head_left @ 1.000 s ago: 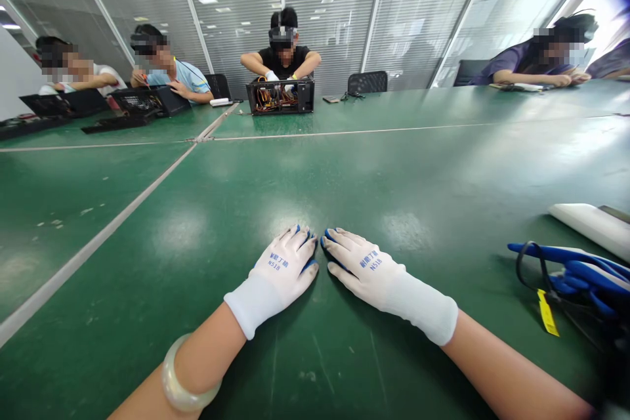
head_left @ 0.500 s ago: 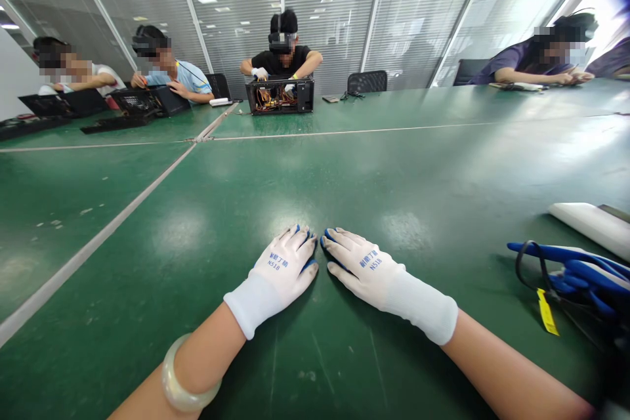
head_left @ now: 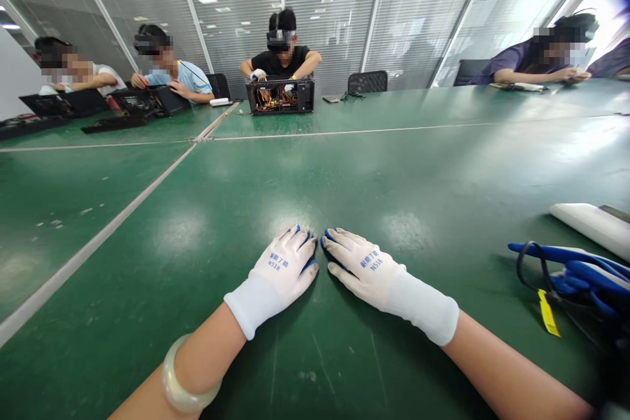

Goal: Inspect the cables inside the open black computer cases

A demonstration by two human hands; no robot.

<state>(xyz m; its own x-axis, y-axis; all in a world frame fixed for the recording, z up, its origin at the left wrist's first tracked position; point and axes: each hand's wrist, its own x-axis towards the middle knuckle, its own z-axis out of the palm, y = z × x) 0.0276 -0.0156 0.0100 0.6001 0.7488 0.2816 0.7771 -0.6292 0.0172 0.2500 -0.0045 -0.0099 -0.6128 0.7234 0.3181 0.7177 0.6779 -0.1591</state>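
I've got both hands flat on the green matte worktop [head_left: 197, 223] at lower centre of the frame: left hand [head_left: 280, 269] and right hand [head_left: 364, 266], each in a white knit glove, fingers spread and released, grasping nothing, fingertips nearly touching. At the right edge lies a pair of blue-coated gloves with a yellow tag [head_left: 581, 275], well apart.

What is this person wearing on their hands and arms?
Both the left hand and right hand wear white knit gloves with blue-coated fingertips and blue printed characters with "N518" on the back. The forearms are bare, with no sleeves. A pale, smooth bangle circles the left wrist.
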